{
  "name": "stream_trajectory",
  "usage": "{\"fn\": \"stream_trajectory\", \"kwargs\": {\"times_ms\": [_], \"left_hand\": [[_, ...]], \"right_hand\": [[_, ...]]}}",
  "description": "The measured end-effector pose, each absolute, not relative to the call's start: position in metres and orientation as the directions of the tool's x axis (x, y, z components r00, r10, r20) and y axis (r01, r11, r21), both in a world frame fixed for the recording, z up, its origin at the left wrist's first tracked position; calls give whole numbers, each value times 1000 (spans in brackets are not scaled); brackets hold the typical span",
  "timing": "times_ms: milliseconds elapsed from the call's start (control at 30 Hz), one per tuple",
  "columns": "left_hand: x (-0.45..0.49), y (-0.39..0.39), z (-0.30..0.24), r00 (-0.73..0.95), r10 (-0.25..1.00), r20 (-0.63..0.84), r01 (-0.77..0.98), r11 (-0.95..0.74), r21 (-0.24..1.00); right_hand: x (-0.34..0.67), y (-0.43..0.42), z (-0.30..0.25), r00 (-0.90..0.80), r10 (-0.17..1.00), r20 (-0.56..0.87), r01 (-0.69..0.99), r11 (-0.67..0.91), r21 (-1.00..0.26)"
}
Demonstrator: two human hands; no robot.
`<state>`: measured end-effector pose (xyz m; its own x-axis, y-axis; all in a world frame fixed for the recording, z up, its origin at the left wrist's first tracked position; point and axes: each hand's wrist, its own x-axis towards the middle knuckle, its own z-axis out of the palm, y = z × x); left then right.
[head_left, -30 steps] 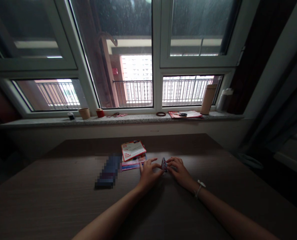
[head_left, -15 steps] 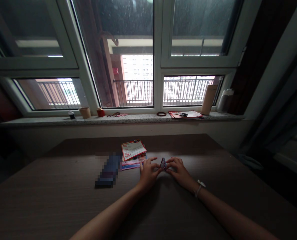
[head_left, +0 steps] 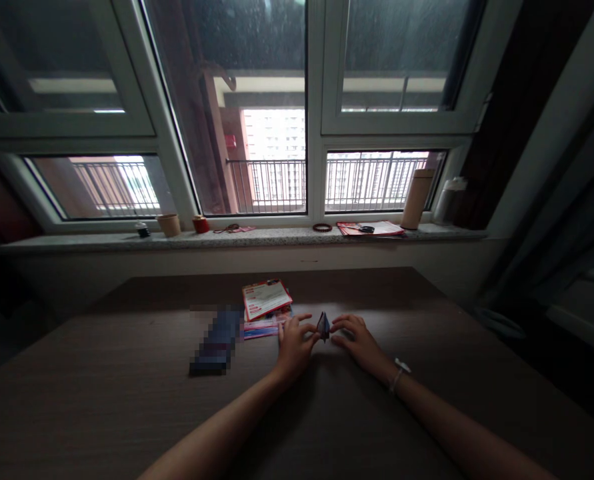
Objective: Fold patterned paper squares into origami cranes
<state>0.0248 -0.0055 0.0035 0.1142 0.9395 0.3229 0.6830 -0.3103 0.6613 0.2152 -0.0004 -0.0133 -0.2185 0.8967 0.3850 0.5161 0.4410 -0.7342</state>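
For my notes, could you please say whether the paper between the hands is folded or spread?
Folded: the paper forms a small, peaked shape with angled faces.

- Table point(head_left: 127, 413): across the lower half of the frame; sill point(head_left: 277, 239) behind it, window point(head_left: 315, 133) behind that.
- Paper point(head_left: 323, 327): right of lower centre, between left hand point(head_left: 294, 343) and right hand point(head_left: 361, 343); whether the right fingertips touch it is hard to tell.
- Sheets point(head_left: 265, 300): on the table, beyond the left hand; blurred item point(head_left: 219, 343) to their left.
- Sill, left to right: cup point(head_left: 169, 226), spool point(head_left: 201, 225), ring point(head_left: 322, 228), leaflets point(head_left: 389, 229) under scissors point(head_left: 367, 229), flask point(head_left: 417, 200), bottle point(head_left: 449, 202).
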Motion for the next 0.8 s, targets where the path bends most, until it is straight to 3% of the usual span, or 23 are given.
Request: {"fn": "stream_trajectory", "kwargs": {"times_ms": [300,567,800], "left_hand": [[24,-7,5,124,924,362,718,-335,610],[24,-9,4,101,890,444,710,-377,594],[24,-11,6,140,898,417,707,-385,593]], "right_hand": [[216,2,-16,-241,891,385,484,454,-748],[215,1,-12,-151,883,444,457,461,-761],[214,-2,-9,-192,881,432,421,472,-775]]}}
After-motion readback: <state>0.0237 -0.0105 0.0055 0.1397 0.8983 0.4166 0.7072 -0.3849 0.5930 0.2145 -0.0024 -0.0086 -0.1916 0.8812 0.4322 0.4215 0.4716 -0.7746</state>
